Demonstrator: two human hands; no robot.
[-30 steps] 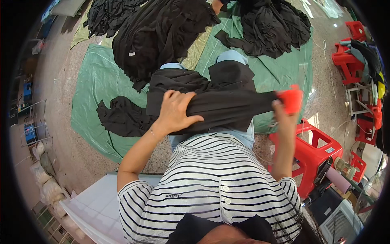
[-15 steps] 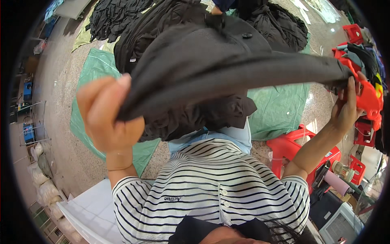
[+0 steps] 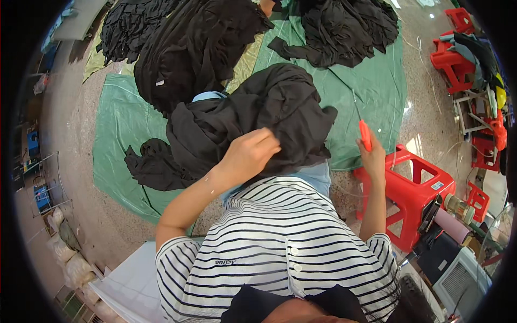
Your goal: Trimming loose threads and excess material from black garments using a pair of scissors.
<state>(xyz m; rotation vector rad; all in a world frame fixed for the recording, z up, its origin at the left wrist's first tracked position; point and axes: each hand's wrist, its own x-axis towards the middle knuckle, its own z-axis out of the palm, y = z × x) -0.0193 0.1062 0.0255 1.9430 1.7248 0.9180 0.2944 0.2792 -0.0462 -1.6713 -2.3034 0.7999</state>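
Note:
A crumpled heap of black cloth [image 3: 291,102] lies across my lap, with one loose end hanging to the left. My left hand [image 3: 250,153] is over its near part, fingers curled together against the cloth. Whatever is between those fingertips is hidden. Off to the right of the cloth, my right hand [image 3: 372,156] is closed around a red-handled tool [image 3: 365,134]. A thin metal shaft points away from its handle, and its exact kind is not clear. Light blue fabric [image 3: 315,177] shows under the heap.
Green sheeting [image 3: 377,91] covers the floor ahead. Large piles of black garments lie at the far left [image 3: 183,54] and far right [image 3: 350,32]. A red plastic stool [image 3: 414,177] stands close by my right arm. Beyond it are more red stools [image 3: 452,62] holding clothes.
The black cloth stretched between both hands has dropped onto my lap. My left hand moved right and over it. My right hand let go, came inward and now holds the red-handled tool.

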